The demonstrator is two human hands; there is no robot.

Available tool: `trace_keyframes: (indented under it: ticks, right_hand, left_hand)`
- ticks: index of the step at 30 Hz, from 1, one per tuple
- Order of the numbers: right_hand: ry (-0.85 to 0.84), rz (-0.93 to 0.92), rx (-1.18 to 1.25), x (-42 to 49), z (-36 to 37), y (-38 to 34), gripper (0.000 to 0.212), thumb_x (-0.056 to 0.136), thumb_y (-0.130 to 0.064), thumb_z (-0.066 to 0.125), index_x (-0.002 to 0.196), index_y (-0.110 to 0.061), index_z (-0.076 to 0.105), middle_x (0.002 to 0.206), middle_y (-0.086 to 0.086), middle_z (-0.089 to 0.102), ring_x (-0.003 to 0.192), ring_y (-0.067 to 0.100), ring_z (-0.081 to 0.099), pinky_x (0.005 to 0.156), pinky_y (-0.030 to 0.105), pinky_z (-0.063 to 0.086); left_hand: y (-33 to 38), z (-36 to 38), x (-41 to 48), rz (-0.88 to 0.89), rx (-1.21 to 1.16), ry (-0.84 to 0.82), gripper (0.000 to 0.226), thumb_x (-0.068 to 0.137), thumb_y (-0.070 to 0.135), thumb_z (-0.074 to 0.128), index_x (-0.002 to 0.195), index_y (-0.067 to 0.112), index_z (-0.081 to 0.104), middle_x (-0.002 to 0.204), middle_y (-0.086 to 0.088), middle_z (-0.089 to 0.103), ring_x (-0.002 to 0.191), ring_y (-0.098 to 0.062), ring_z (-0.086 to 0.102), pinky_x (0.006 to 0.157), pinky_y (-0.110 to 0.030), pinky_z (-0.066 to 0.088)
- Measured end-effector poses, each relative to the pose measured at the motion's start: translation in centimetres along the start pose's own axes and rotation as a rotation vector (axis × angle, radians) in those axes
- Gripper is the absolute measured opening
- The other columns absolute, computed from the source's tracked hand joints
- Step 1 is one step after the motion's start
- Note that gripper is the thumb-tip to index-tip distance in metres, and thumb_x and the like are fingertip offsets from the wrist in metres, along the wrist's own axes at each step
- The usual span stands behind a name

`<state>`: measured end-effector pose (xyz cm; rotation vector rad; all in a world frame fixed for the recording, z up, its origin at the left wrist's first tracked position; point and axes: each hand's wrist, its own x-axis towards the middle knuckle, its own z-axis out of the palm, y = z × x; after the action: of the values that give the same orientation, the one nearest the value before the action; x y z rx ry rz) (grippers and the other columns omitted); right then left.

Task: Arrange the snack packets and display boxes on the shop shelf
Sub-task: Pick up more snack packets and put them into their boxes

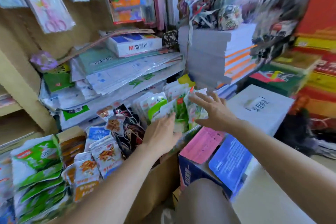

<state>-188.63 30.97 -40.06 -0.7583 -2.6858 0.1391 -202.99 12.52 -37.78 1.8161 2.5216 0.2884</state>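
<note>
While the green packets (pixel 179 112) are standing bunched on the shelf (pixel 21 87), both hands are squaring them: right hand (pixel 212 111) spreading flat against them, left hand (pixel 161 136) fingertips buried, grip unclear. Next, probably, pressing them evenly upright.

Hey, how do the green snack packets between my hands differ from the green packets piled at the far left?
The packets between the hands stand upright in a row; the far-left pile lies flat, packets overlapping. The left hand and right hand touch the upright packets from either side; nothing touches the far-left pile. The upright packets sit farther back; the pile is nearer the camera. Both are green and white.
</note>
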Motion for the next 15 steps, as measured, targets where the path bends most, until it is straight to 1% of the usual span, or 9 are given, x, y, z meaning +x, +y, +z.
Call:
trace_keyframes:
  ticks: [2,3,5,7,8,9,11,13,15]
  right_hand:
    - [-0.017,-0.082,0.05,0.0,-0.1,0.8,0.062,0.081,-0.043,0.075,0.139,-0.042,0.05,0.147,-0.009,0.047,0.142,0.034,0.029,0.105,0.061,0.033]
    - [0.007,-0.131,0.056,-0.5,0.0,1.4,0.052,0.08,-0.039,0.077,0.129,-0.037,0.06,0.139,-0.008,0.055,0.136,0.036,0.037,0.1,0.061,0.038]
    - [0.053,-0.225,0.019,-2.1,0.2,2.5,0.039,0.076,-0.034,0.081,0.113,-0.031,0.068,0.129,-0.008,0.062,0.123,0.036,0.046,0.09,0.055,0.045]
    - [0.05,-0.262,-0.009,-3.9,0.6,3.3,0.038,0.077,-0.034,0.08,0.112,-0.033,0.067,0.129,-0.009,0.061,0.118,0.031,0.047,0.084,0.047,0.045]
    - [0.046,-0.258,-0.003,-4.6,0.8,3.5,0.037,0.08,-0.036,0.079,0.115,-0.035,0.066,0.13,-0.009,0.06,0.118,0.028,0.048,0.083,0.045,0.044]
    - [0.044,-0.241,0.014,-5.1,1.1,3.7,0.036,0.082,-0.037,0.077,0.117,-0.036,0.066,0.13,-0.009,0.059,0.118,0.026,0.048,0.082,0.044,0.044]
    - [0.052,-0.21,0.046,-5.5,1.6,3.8,0.035,0.085,-0.036,0.075,0.119,-0.036,0.067,0.127,-0.007,0.06,0.119,0.025,0.051,0.083,0.048,0.045]
    - [0.055,-0.186,0.059,-5.4,1.8,3.5,0.035,0.084,-0.033,0.077,0.119,-0.034,0.068,0.126,-0.004,0.061,0.119,0.027,0.052,0.084,0.05,0.046]
    - [0.047,-0.155,0.07,-5.3,1.9,3.0,0.038,0.084,-0.033,0.077,0.121,-0.034,0.067,0.127,-0.002,0.059,0.12,0.027,0.05,0.089,0.051,0.044]
  left_hand:
    - [1.0,1.2,-0.3,0.017,-0.04,-0.002,0.052,0.1,0.039,0.054,0.148,0.023,0.043,0.14,-0.003,0.059,0.118,-0.024,0.061,0.088,-0.033,0.05]
    - [1.5,1.9,-0.9,0.04,-0.044,0.01,0.05,0.1,0.038,0.053,0.147,0.025,0.044,0.139,-0.002,0.06,0.118,-0.023,0.062,0.09,-0.034,0.051]
    - [2.2,3.3,-2.6,0.086,-0.046,0.036,0.056,0.1,0.037,0.052,0.153,0.027,0.037,0.15,0.004,0.051,0.132,-0.02,0.053,0.103,-0.036,0.046]
    - [2.4,4.7,-3.7,0.133,-0.085,0.096,0.06,0.1,0.03,0.053,0.156,0.027,0.032,0.159,0.008,0.038,0.143,-0.014,0.04,0.113,-0.031,0.037]
    - [2.3,5.3,-4.1,0.154,-0.114,0.118,0.061,0.099,0.022,0.055,0.156,0.025,0.034,0.159,0.008,0.037,0.144,-0.012,0.04,0.113,-0.03,0.037]
    - [2.3,5.8,-4.3,0.17,-0.136,0.133,0.062,0.096,0.014,0.057,0.154,0.023,0.038,0.157,0.007,0.041,0.143,-0.012,0.042,0.112,-0.031,0.041]
    - [2.1,6.4,-4.5,0.189,-0.151,0.169,0.064,0.089,0.002,0.058,0.149,0.02,0.046,0.151,0.006,0.05,0.137,-0.014,0.05,0.102,-0.034,0.053]
    - [1.8,6.2,-4.3,0.198,-0.141,0.189,0.059,0.088,0.0,0.059,0.144,0.02,0.051,0.141,0.003,0.061,0.127,-0.017,0.059,0.09,-0.036,0.058]
    - [1.5,5.5,-3.6,0.172,-0.129,0.186,0.05,0.093,0.006,0.059,0.14,0.022,0.054,0.119,0.0,0.072,0.105,-0.022,0.069,0.079,-0.039,0.059]
